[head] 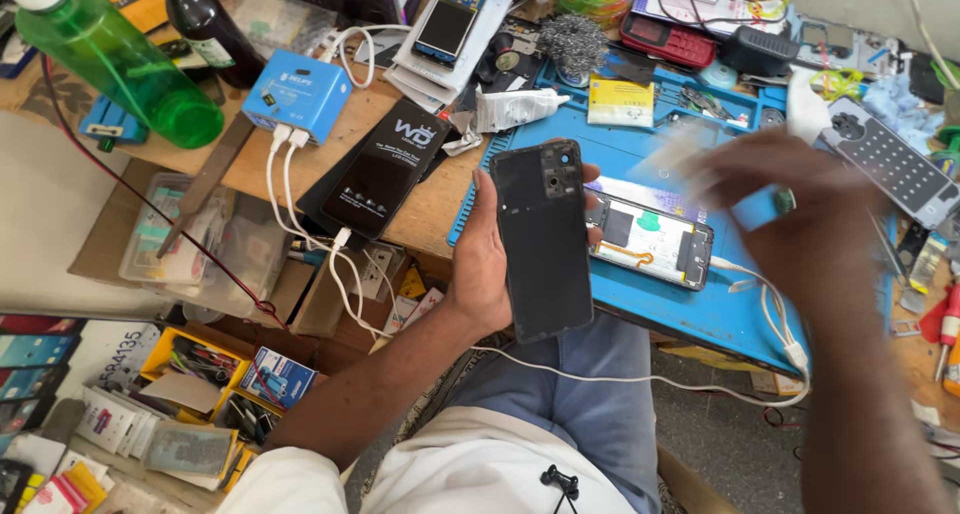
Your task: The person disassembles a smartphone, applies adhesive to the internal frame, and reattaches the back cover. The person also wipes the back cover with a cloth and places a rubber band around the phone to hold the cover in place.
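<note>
My left hand (478, 264) holds a black phone back cover (543, 239) upright above my lap, inner side facing me, with the camera cut-out at its top. My right hand (800, 214) is blurred with motion over the blue work mat (700, 304), fingers pinched near a pale blurred strip (672, 154); I cannot tell if it grips it. An opened phone (650, 239) with its insides showing lies flat on the mat between the two hands, a white cable (770, 314) plugged into its right end.
A black phone (375, 179) charges on the wooden bench from a blue charger box (298, 92). A green bottle (110, 59) and dark bottle (205, 24) stand far left. Small parts, a glue tube (520, 106), a remote (890, 159) and tools crowd the mat's back edge.
</note>
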